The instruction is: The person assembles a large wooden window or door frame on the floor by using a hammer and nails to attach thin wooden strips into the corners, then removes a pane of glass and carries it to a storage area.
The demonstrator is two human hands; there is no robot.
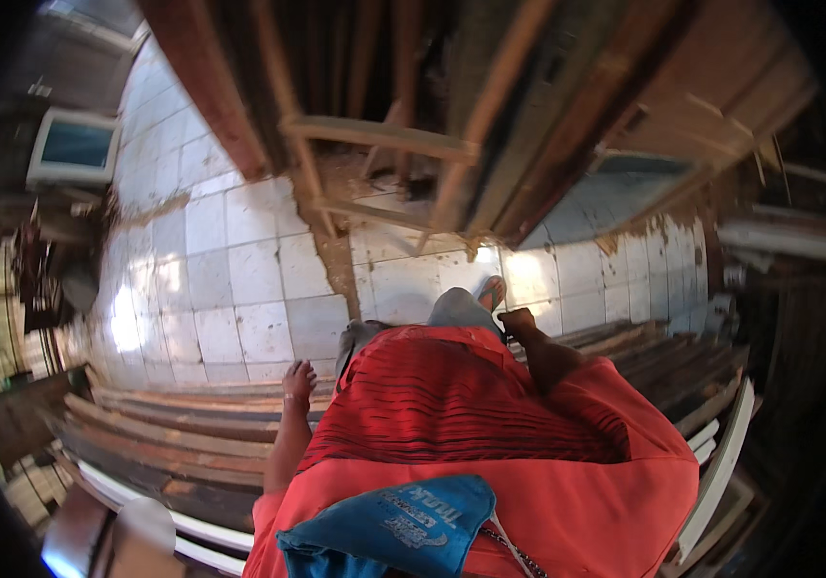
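Observation:
My left hand [299, 380] hangs beside my body with its fingers a little apart and nothing in it. It is nearest to the stacked wooden planks [182, 438] on the left. My right hand [519, 325] is in front of my right hip, its fingers drawn in, with no object visible in it. Below that hand are my grey trouser leg [459, 308] and one foot in a sandal [492, 292]. I wear a red shirt [471, 395], and a blue cloth [413, 525] hangs at my chest.
A wooden frame like a ladder [384, 135] leans ahead among upright boards [576, 116]. White floor tiles [259, 270] carry dirt and debris. More planks [663, 371] lie at the right, with white strips [716, 472] beside them. A white-framed panel [74, 146] stands far left.

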